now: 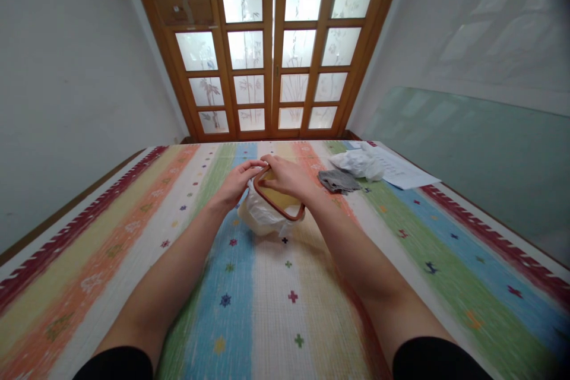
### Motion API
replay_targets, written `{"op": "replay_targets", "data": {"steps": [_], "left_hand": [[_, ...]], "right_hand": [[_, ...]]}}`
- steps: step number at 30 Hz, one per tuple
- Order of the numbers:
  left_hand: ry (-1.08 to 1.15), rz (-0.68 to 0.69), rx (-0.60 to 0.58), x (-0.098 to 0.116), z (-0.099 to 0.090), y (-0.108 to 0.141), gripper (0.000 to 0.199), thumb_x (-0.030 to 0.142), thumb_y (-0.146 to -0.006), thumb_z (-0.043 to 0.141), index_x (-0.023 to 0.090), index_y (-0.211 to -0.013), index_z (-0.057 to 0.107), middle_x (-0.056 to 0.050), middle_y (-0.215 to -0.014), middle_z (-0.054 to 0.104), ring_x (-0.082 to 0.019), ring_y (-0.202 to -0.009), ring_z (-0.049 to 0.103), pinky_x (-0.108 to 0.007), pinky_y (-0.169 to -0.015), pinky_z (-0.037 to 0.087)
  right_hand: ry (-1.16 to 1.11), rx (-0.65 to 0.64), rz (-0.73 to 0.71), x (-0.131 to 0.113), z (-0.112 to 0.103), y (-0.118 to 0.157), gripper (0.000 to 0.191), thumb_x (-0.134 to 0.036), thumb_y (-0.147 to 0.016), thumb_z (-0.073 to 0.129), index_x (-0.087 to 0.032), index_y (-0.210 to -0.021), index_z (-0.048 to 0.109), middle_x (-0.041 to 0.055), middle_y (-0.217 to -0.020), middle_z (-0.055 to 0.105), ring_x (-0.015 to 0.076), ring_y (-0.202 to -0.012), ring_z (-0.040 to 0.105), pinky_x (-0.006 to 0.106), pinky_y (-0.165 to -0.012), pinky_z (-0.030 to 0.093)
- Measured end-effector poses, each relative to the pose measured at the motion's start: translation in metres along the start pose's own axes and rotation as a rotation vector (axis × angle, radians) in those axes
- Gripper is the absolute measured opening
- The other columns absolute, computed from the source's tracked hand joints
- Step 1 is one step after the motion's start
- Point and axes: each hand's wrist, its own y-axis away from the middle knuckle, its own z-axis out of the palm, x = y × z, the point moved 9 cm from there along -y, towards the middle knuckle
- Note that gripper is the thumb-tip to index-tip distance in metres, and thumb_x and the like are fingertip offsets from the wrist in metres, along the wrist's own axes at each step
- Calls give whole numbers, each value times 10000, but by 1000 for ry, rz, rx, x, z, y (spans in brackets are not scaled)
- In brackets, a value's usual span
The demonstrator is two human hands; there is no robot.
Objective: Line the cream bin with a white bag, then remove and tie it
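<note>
In the middle of the table a small pale yellow bin (pixel 279 188) with a brown rim (pixel 279 209) tilts so that its opening partly faces me. A thin white plastic bag (pixel 262 211) wraps around its outside, its crumpled edge bunched below the rim. My left hand (pixel 237 185) is closed at the bin's left side, fingertips on the bag by the rim's far corner. Across the far right part of the rim lies my right hand (pixel 287 177), fingers closed around the rim, its thumb toward the inside. The hands nearly meet at the far corner.
A folded grey cloth (pixel 338 181) lies right of the bin, beside a crumpled white plastic bag (pixel 358 161) and printed paper sheets (pixel 403 169). A striped tablecloth (pixel 271 309) covers the table. Wooden glass-paned doors (pixel 271 47) stand beyond; a greenish glass panel (pixel 472 148) is at right.
</note>
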Motion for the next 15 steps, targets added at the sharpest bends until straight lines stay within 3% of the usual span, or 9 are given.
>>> {"op": "replay_targets", "data": {"steps": [8,15], "left_hand": [[57,-29,55,0,3,5,366,255,-749,787,190,-1100,702,-7,-869,750,-145,-710,673,-256,-674,515],[89,-19,109,-1,0,6,446,271,-744,789,194,-1159,646,9,-770,727,-136,-615,649,-254,-609,500]], "right_hand": [[-72,-10,-86,5,3,-4,477,-348,-890,741,-215,-1327,606,129,-1188,744,285,-1071,684,320,-829,447],[-222,14,-159,18,-9,-9,409,-211,-913,645,-216,-1322,665,77,-1095,763,218,-958,677,294,-825,440]]}}
